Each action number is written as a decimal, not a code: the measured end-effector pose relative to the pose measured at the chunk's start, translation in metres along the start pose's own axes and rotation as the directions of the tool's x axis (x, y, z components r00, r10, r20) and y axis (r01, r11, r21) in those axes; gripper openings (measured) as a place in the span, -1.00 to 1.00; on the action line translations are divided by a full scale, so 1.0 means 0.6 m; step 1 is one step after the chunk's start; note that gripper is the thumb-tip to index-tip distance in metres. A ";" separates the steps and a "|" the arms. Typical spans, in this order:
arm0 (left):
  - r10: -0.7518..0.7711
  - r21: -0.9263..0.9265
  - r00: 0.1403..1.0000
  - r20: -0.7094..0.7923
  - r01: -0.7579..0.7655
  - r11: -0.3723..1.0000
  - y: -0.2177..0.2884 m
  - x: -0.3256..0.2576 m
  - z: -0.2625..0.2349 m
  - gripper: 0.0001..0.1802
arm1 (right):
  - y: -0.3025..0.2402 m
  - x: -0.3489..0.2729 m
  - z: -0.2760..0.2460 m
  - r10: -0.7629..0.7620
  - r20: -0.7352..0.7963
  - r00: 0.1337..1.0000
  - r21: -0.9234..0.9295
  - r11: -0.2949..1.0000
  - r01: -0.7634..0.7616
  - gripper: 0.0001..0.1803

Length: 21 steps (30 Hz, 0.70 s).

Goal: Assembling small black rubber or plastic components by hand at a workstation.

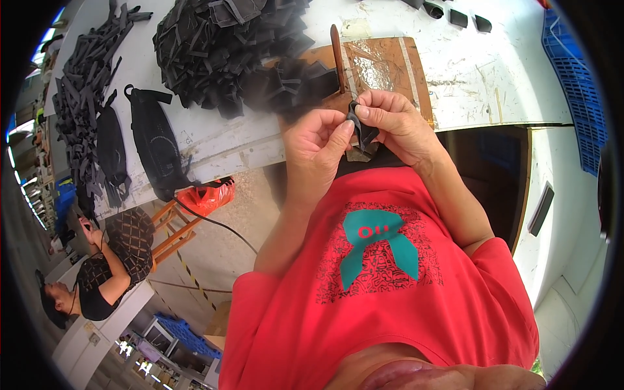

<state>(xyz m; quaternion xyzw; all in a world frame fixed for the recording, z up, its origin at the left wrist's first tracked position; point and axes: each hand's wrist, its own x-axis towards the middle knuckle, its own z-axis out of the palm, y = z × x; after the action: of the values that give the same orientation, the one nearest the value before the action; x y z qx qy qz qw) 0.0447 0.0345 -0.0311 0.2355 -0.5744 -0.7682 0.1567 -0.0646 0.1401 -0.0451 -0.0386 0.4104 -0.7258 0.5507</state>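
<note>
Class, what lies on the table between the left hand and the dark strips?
Head view: a larger black pouch and a smaller pouch lie between the left hand and strips.

From the right hand [398,122], the bare white tabletop [481,91] gives passage toward two o'clock; a blue crate [575,91] bounds three. From the left hand [316,144], a black heap [221,62] obstructs ten to eleven, a brown handle [337,55] just past twelve.
</note>
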 end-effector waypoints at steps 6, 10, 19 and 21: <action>0.005 0.068 0.994 -0.111 0.002 0.998 -0.005 0.002 0.004 -0.92 | 0.010 -0.011 0.014 -0.676 0.074 0.733 -0.887 0.292 0.359 -0.83; 0.052 0.036 0.989 -0.137 -0.048 0.998 0.001 0.002 0.016 -0.91 | 0.005 -0.014 0.025 -0.692 0.308 0.653 -0.829 0.141 0.541 -0.85; 0.084 0.125 0.980 -0.181 -0.061 0.990 0.008 0.004 0.016 -0.93 | -0.003 -0.011 0.030 -0.668 0.310 0.676 -0.860 0.105 0.499 -0.87; 0.087 0.147 0.977 -0.192 -0.059 0.987 -0.002 0.005 0.018 -0.94 | 0.003 -0.008 0.032 -0.683 0.348 0.642 -0.863 0.034 0.504 -0.86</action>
<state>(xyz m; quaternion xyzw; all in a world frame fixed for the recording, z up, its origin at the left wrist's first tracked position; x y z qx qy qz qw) 0.0361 0.0421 -0.0301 0.2998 -0.6169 -0.6922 0.2244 -0.0518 0.1332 -0.0318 -0.4466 0.7257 -0.5220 0.0378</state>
